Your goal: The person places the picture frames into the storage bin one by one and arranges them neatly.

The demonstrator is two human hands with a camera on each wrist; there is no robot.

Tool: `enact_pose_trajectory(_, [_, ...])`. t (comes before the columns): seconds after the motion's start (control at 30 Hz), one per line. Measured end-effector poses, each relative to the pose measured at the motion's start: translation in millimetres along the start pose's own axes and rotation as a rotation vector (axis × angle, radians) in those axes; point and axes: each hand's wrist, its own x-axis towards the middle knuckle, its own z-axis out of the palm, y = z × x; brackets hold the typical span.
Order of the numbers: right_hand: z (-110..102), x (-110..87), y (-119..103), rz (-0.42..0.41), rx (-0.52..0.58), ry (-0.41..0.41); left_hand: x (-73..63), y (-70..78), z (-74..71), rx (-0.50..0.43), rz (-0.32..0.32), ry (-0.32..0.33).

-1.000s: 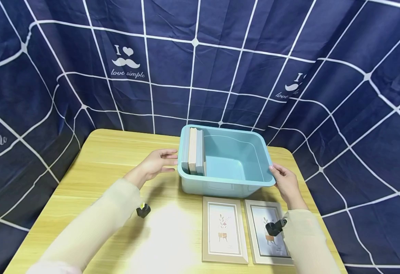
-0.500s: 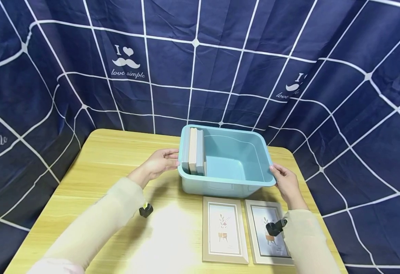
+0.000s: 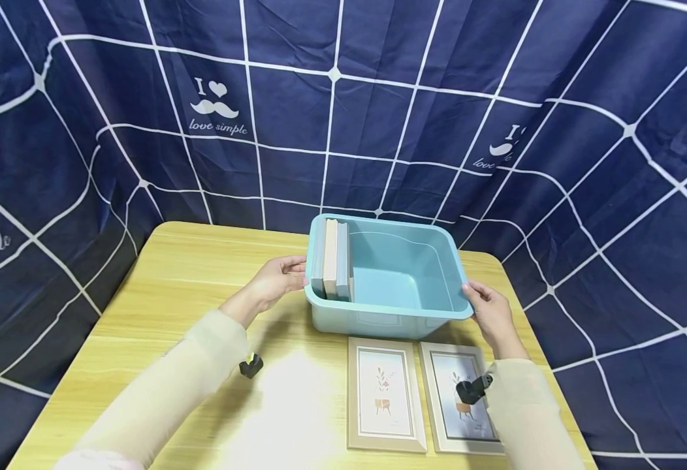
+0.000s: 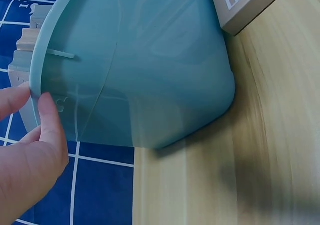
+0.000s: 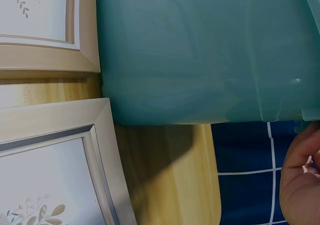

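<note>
A light blue plastic bin point(image 3: 373, 320) stands toward the back of the table. At its left rim my left hand point(image 3: 273, 281) pinches the edge between thumb and fingers, as the left wrist view also shows. My right hand point(image 3: 494, 320) holds the opposite rim at its front right part; the right wrist view catches only part of that hand point(image 5: 300, 185) under the rim. Inside the bin, several thin slabs with pale blue and beige edges point(image 3: 332, 258) stand upright side by side against the left wall. The rest of the bin's floor is bare.
Two picture frames lie flat in front of the bin: a beige one point(image 3: 355, 398) and, to its right, a paler one point(image 3: 434, 405), partly covered by the right sleeve. The wooden table point(image 3: 202, 261) is ringed by a dark blue gridded curtain point(image 3: 296, 111).
My left hand has moved slightly right and taken hold of the bin's left rim. The right hand, the bin and the picture frames have stayed where they were.
</note>
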Motion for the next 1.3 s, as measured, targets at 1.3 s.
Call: enact_pose_trajectory(1.3, [-30.1, -14.9, 14.7, -0.181, -0.456, 0.024, -2.5, 3.2, 1.2, 0.004, 0.009, -0.017])
